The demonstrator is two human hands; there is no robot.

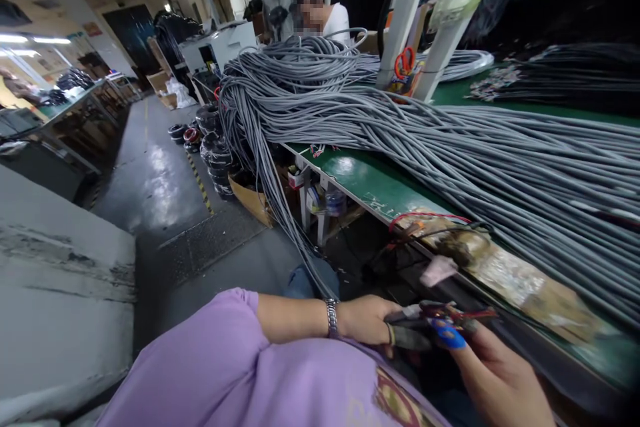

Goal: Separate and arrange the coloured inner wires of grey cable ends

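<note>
My left hand [367, 320] sits low in front of me, fingers closed round the end of a dark cable [407, 337]; a metal watch band circles that wrist. My right hand [493, 373] meets it from the right, with a blue fingertip cover [447, 335] on one finger, pinching thin red and dark wires [463, 312] that stick out of the cable end. Both hands are just below the near edge of the green workbench [370, 180]. A huge bundle of grey cables [450, 140] lies along the bench.
Grey cables hang off the bench's left end toward boxes and black cable reels [213, 147] on the floor. Orange scissors [404, 61] hang on a white post. Another person in a white shirt [336, 19] sits at the far end beside a fan. An aisle runs left.
</note>
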